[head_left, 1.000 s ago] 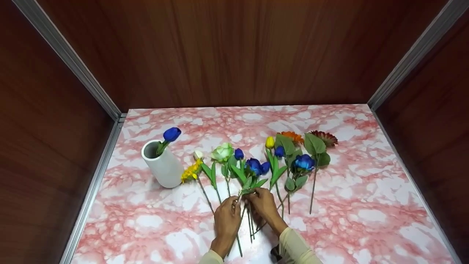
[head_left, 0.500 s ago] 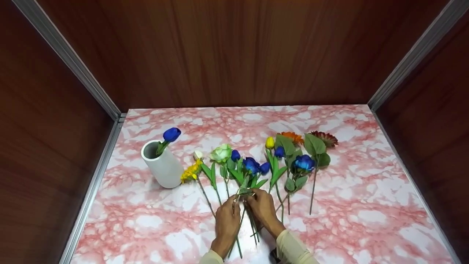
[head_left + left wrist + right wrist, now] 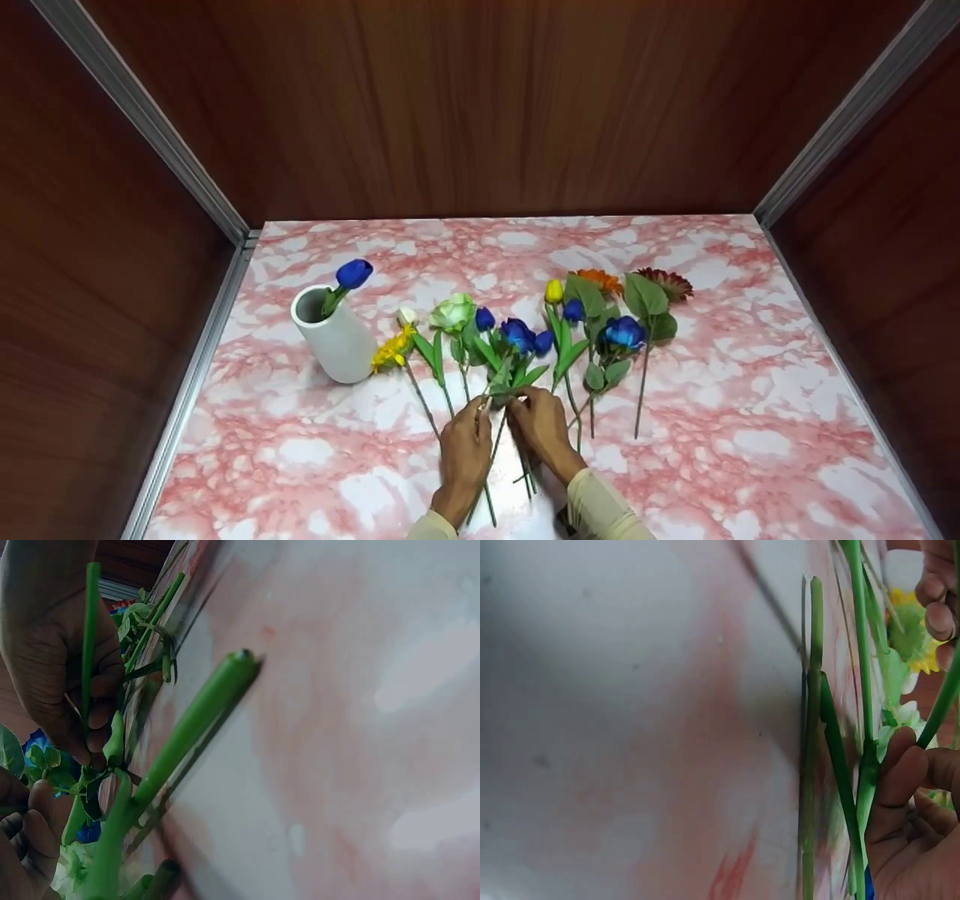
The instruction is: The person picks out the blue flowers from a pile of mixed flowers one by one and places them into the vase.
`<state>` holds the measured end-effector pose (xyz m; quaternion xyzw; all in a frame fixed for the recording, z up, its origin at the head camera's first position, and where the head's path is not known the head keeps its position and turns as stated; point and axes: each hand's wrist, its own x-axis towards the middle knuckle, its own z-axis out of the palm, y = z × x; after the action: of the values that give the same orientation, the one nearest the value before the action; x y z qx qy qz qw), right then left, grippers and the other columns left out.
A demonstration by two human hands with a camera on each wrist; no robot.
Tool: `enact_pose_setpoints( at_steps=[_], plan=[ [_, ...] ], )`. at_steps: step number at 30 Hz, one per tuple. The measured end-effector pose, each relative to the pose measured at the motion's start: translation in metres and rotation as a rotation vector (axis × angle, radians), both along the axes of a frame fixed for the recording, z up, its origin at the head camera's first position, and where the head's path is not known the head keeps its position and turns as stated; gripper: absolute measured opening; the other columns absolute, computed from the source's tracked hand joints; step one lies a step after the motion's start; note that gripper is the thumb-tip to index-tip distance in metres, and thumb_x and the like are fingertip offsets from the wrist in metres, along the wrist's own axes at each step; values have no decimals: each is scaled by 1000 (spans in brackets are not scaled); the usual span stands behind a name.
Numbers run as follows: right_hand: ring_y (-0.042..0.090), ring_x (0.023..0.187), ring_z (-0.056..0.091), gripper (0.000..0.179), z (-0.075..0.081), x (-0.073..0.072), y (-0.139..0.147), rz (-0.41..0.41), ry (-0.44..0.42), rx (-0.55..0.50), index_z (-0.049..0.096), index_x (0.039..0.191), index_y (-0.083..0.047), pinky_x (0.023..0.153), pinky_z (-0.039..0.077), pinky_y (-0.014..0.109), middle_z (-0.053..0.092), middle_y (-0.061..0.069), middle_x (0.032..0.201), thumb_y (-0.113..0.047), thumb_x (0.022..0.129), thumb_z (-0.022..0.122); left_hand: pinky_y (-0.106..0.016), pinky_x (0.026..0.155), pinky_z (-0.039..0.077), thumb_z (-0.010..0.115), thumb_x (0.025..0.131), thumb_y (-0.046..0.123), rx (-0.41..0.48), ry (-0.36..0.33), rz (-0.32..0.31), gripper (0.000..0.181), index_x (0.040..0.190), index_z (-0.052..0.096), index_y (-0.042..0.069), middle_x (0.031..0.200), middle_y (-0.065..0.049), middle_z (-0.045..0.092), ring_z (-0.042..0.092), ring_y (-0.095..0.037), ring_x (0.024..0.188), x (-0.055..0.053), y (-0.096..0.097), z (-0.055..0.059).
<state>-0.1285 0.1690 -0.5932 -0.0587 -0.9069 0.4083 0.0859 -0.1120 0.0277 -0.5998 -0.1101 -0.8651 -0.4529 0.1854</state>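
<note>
On the pink-marbled worktop [image 3: 300,454], we had just one blue tulip [image 3: 354,274] in the white vase [image 3: 343,351]; the other flowers [image 3: 453,313] lay outside, seemingly yet to be handled. Our left hand [image 3: 463,454] and right hand [image 3: 544,429] pinched a green stem [image 3: 939,709].

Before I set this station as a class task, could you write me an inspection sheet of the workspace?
Surface: pink-and-white marbled tabletop, flat.
Job's things: smooth white cylindrical vase standing on the person's left, with one deep-blue tulip-shaped flower in it; long-stemmed flowers lying loose, including a bright yellow many-petalled flower, a pale green layered bloom, an orange flower and a dark red flower.
Clutter: nothing seen beyond the flowers.
Hands: right hand pinches a thin green stem; left hand holds a stem close by, whether the same one is unclear.
Cables: nothing seen.
Surroundings: reddish-brown wood-grain panels, grey metal corner strips.
</note>
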Motion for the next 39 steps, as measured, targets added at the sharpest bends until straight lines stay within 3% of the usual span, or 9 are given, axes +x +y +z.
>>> enact_pose_setpoints(
  at_steps=[6, 17, 24, 32, 39],
  plan=[
    [13, 59, 56, 12, 0, 0, 3, -12, -4, 0, 75, 91, -6, 58, 46, 32, 62, -2, 61, -9, 84, 65, -30, 57, 48, 64, 89, 2, 41, 50, 13, 22, 110, 68, 1, 73, -1, 64, 56, -10, 61, -2, -1, 5],
    [11, 54, 53, 7, 1, 0, 3, -48, -48, -14, 72, 79, -9, 54, 45, 32, 59, -4, 57, -14, 83, 69, -24, 52, 43, 64, 87, -1, 76, 56, -2, 24, 111, 67, 0, 69, 3, 60, 48, -6, 56, -6, -2, 8],
    [11, 54, 52, 7, 4, 0, 4, -48, -18, 4, 73, 78, -10, 53, 43, 31, 59, -4, 58, -16, 82, 72, -24, 52, 42, 64, 87, -2, 90, 124, 2, 23, 109, 68, 1, 68, 4, 60, 49, -6, 56, -7, 0, 11],
    [10, 53, 52, 7, 4, -1, 5, -40, -19, 15, 72, 78, -11, 52, 42, 29, 59, -5, 57, -17, 82, 72, -26, 54, 48, 64, 89, 2, 121, 129, -4, 22, 110, 68, 0, 72, -1, 66, 59, -8, 60, -8, 0, 20],
    [9, 52, 51, 6, 6, 0, 6, -30, -36, -18, 72, 78, -9, 52, 43, 28, 58, -5, 58, -12, 82, 69, -26, 53, 46, 65, 88, 3, 122, 156, 17, 21, 108, 69, 2, 69, 1, 63, 54, -7, 57, -8, 2, 28]
  ],
)
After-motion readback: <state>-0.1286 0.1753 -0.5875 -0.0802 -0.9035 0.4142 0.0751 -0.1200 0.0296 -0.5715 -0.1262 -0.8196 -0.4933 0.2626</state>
